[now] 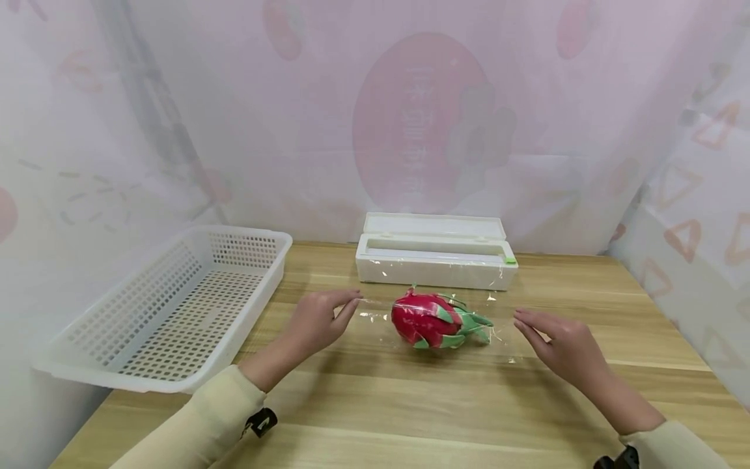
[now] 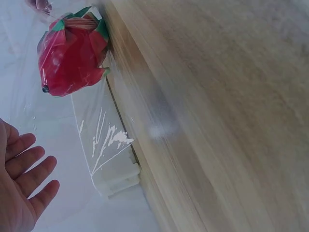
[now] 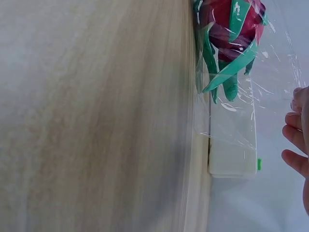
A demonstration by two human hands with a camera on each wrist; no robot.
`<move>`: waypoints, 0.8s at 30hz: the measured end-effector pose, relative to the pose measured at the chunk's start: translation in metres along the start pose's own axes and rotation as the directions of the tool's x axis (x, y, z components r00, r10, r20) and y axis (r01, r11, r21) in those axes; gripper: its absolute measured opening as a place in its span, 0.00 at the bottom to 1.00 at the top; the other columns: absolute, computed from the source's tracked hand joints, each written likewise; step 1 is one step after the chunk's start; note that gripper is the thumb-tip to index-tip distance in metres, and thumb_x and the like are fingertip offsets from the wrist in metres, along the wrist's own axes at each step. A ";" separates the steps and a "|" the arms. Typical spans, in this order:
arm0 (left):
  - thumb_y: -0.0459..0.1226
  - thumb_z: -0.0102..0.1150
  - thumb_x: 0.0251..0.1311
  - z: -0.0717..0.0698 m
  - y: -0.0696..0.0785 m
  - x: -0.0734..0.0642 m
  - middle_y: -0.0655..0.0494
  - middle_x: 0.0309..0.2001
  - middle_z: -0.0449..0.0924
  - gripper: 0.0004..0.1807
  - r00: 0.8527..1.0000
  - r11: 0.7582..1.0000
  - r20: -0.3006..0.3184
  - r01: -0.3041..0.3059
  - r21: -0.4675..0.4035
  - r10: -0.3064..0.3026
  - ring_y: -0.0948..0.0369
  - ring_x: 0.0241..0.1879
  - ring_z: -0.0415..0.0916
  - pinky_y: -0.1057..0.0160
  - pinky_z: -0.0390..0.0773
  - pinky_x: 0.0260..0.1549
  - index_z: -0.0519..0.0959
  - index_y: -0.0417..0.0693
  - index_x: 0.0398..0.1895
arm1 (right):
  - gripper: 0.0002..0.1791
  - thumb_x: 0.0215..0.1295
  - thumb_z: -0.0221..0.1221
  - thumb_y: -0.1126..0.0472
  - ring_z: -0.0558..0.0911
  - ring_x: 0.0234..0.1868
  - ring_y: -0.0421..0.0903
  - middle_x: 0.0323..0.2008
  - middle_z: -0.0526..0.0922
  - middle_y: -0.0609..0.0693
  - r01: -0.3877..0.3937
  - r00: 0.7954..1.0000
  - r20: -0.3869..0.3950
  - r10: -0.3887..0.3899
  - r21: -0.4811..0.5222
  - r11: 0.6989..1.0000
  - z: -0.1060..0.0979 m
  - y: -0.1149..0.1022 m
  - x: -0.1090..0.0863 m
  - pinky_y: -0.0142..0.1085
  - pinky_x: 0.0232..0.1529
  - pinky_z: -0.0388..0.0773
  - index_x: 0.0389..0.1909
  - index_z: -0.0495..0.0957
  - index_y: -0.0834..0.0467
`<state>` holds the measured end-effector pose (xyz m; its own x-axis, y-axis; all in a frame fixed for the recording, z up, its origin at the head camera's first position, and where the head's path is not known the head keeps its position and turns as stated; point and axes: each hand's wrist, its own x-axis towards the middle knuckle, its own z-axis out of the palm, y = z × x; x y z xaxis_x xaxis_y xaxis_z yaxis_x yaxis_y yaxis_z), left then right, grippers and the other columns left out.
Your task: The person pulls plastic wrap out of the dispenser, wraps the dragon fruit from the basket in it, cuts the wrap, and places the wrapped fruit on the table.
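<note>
A red dragon fruit [image 1: 426, 319] with green scales lies on its side between the two hands. Clear plastic wrap [image 1: 375, 317] stretches across it, shiny with glare, and clings over the fruit in both wrist views. At the wrap's left end, the thumb and forefinger of my left hand [image 1: 319, 319] pinch the film; the other fingers of this hand [image 2: 29, 174] are spread loosely in the left wrist view. My right hand [image 1: 565, 342] pinches the opposite end beyond the green leaf tips. In the right wrist view only its fingers [image 3: 297, 133] show at the edge.
Behind the fruit stands a white wrap dispenser box [image 1: 433, 272], lid raised, with a green piece at its right end. A white perforated basket [image 1: 258, 319] sits at the left of the wooden table [image 1: 410, 410]. Printed curtains [image 1: 293, 130] enclose the back and sides.
</note>
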<state>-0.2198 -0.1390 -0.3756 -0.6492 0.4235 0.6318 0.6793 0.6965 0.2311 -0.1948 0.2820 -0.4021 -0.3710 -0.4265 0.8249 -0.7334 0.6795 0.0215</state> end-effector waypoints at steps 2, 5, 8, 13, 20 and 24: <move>0.36 0.60 0.64 0.002 0.000 0.001 0.55 0.43 0.85 0.09 0.999 0.999 0.013 0.039 -0.007 -0.039 0.60 0.27 0.82 0.58 0.81 0.29 0.87 0.45 0.41 | 0.25 0.74 0.50 0.46 0.86 0.28 0.50 0.35 0.87 0.54 -0.024 0.999 0.025 0.024 0.003 1.000 0.002 0.001 0.000 0.41 0.23 0.79 0.36 0.87 0.62; 0.37 0.58 0.65 0.005 -0.002 0.004 0.56 0.44 0.85 0.10 0.996 0.996 0.026 0.085 -0.012 -0.084 0.62 0.24 0.80 0.59 0.79 0.26 0.87 0.46 0.42 | 0.23 0.73 0.51 0.48 0.86 0.28 0.50 0.35 0.87 0.54 -0.053 0.998 0.044 0.052 0.004 0.999 0.005 0.003 0.000 0.43 0.24 0.80 0.37 0.87 0.62; 0.38 0.58 0.66 0.009 -0.004 0.005 0.56 0.44 0.85 0.10 0.991 0.991 0.039 0.130 -0.024 -0.129 0.61 0.26 0.80 0.58 0.78 0.28 0.87 0.46 0.42 | 0.15 0.67 0.58 0.53 0.86 0.27 0.50 0.34 0.87 0.53 -0.069 0.996 0.047 0.069 0.002 0.998 0.009 0.004 0.000 0.44 0.23 0.79 0.36 0.87 0.61; 0.39 0.57 0.67 0.016 -0.008 0.009 0.54 0.43 0.85 0.12 0.974 0.973 0.082 0.216 -0.080 -0.209 0.64 0.16 0.71 0.57 0.79 0.32 0.86 0.44 0.44 | 0.09 0.51 0.68 0.65 0.86 0.26 0.49 0.32 0.87 0.53 -0.097 0.993 0.062 0.097 -0.010 0.995 0.014 0.005 0.001 0.42 0.21 0.79 0.35 0.87 0.61; 0.44 0.55 0.68 0.024 -0.012 0.013 0.50 0.29 0.85 0.15 0.926 0.920 0.175 0.362 -0.152 -0.335 0.67 0.08 0.59 0.59 0.77 0.30 0.86 0.45 0.47 | 0.11 0.46 0.70 0.69 0.86 0.28 0.50 0.33 0.87 0.54 -0.146 0.984 0.101 0.148 -0.023 0.989 0.017 0.003 0.001 0.43 0.23 0.80 0.34 0.87 0.62; 0.44 0.55 0.67 0.027 -0.015 0.013 0.50 0.40 0.86 0.15 0.902 0.885 0.196 0.421 -0.200 -0.385 0.57 0.34 0.83 0.53 0.80 0.44 0.86 0.45 0.46 | 0.10 0.46 0.70 0.69 0.87 0.30 0.52 0.32 0.87 0.54 -0.175 0.977 0.117 0.176 -0.020 0.984 0.018 0.002 0.001 0.46 0.28 0.81 0.33 0.87 0.63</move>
<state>-0.2471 -0.1282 -0.3908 -0.9140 0.2279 0.3358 0.3964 0.6788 0.6182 -0.2069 0.2721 -0.4119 -0.5584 -0.3675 0.7437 -0.6458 0.7553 -0.1117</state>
